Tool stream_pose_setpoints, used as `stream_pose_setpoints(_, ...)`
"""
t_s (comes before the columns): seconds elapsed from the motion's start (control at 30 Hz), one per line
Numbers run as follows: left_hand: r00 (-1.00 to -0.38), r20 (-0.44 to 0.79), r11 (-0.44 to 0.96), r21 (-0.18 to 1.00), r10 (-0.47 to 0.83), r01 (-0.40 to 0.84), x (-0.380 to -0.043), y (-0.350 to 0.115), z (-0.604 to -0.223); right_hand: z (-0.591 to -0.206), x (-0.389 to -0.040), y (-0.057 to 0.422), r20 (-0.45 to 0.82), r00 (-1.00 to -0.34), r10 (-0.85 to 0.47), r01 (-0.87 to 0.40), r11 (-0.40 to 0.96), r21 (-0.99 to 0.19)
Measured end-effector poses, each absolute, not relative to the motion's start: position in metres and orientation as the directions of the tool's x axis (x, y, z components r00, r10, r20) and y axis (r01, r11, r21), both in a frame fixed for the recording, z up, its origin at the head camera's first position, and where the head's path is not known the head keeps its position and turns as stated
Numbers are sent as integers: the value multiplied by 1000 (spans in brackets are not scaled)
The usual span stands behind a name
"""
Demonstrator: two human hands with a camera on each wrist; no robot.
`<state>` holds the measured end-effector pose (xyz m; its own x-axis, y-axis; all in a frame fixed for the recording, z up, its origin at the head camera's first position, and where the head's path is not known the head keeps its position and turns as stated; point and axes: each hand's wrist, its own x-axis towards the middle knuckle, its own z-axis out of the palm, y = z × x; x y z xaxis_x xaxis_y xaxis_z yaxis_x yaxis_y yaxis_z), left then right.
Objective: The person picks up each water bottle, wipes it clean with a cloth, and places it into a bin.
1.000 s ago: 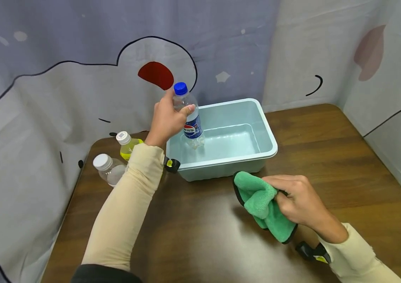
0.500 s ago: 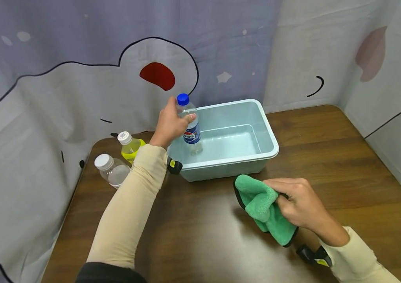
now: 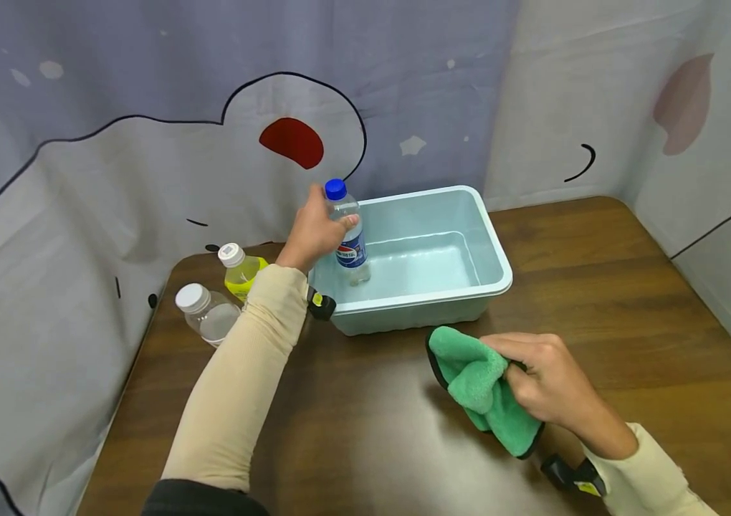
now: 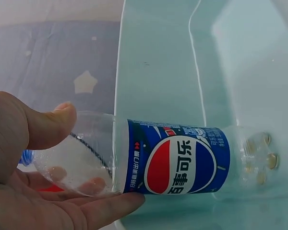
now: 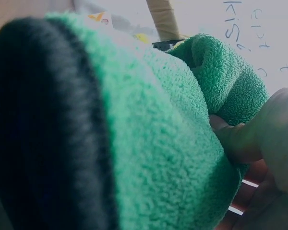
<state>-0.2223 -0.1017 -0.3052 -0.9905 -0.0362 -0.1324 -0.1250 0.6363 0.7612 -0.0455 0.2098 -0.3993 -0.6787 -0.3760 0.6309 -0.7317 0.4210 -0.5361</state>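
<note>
My left hand (image 3: 317, 231) grips the upper part of a clear plastic Pepsi bottle (image 3: 351, 251) with a blue cap, thumb on one side and fingers on the other. The bottle stands roughly upright inside the left end of a pale blue plastic basin (image 3: 417, 294); in the left wrist view the bottle (image 4: 177, 160) looks transparent, with its base near the basin floor. Whether the base touches is hard to tell. Over the table in front of the basin, my right hand (image 3: 549, 383) pinches a bunched green cloth (image 3: 478, 380) with black edging, which fills much of the right wrist view.
Left of the basin stand a bottle with a yellow label (image 3: 243, 272) and a clear bottle with a white cap (image 3: 207, 313), partly behind my left forearm. A patterned curtain (image 3: 423, 107) hangs behind the wooden table (image 3: 598, 287).
My left hand has lowered the Pepsi bottle further into the basin. The right hand keeps its hold on the green cloth, and the view has shifted slightly.
</note>
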Motion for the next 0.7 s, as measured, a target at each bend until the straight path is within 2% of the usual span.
stream_pose_setpoints(0.4, -986, -161, 617, 771, -48, -156, -220, -106, -301, -401, -48, 211, 632, -672, -386, -740, 379, -556)
stream_pose_setpoints(0.7, -997, -46, 629, 774, -60, -73, -218, -98, -291, -399, -48, 219, 628, -683, -374, -730, 381, -567)
